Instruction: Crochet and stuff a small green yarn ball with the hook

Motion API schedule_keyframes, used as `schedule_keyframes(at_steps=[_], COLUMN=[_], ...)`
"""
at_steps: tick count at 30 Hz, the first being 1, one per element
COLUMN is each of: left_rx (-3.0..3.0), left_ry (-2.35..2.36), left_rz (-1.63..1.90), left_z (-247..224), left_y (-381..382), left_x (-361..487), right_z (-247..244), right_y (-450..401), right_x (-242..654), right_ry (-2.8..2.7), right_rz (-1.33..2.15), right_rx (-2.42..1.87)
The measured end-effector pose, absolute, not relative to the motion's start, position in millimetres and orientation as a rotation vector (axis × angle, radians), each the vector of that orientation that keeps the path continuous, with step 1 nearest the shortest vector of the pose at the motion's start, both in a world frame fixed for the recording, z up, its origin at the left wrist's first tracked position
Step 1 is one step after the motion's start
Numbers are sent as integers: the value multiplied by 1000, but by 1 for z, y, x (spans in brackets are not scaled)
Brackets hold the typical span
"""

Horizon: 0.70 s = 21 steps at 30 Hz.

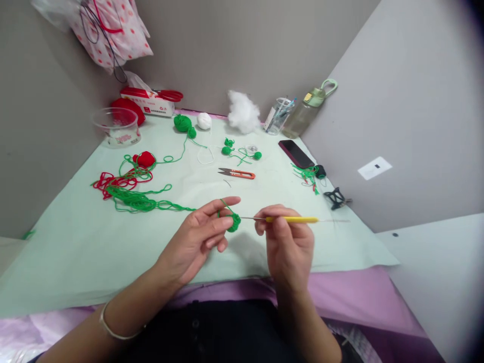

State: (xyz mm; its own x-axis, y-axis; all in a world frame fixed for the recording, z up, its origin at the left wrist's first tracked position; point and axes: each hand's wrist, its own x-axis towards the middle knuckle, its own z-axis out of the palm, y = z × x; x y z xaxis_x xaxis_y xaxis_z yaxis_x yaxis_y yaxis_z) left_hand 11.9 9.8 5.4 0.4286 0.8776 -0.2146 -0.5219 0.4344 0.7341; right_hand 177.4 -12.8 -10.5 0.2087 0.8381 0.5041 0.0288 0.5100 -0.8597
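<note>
Pinching a small green crocheted piece (234,223) between thumb and fingers, the left hand (200,229) is also carrying a green strand (227,205) over its stretched-out index finger. So the piece is sitting right at those fingertips, between both hands. The right hand (289,242) is gripping a yellow-handled hook (297,220) pretty snugly, shaft pointing left. Both forearms are reaching in from the near side.

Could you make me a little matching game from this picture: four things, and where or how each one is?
Things:
1. Yellow-handled hook
2. Small green yarn piece
3. Thread snips
4. Phone

Place, colour or state:
A. Lying face up, dark
B. Held in the right hand
C. Orange at one end
D. Held in the left hand

Pairs: 1-B, 2-D, 3-C, 4-A
</note>
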Motion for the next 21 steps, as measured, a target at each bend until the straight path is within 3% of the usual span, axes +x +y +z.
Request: schedule_keyframes(at_steps=[14, 21], left_rx=[1017, 1231], left_ry=[800, 973], left_rz=[1004, 1083], left_z=[-1, 4], left_y=[4, 2], left_x=[8, 7], right_z=[-9, -5], right_y=[-10, -26], right_x=[179, 178], right_ry=[-1183, -1529], right_rz=[892, 504], right_rx=[-906, -987])
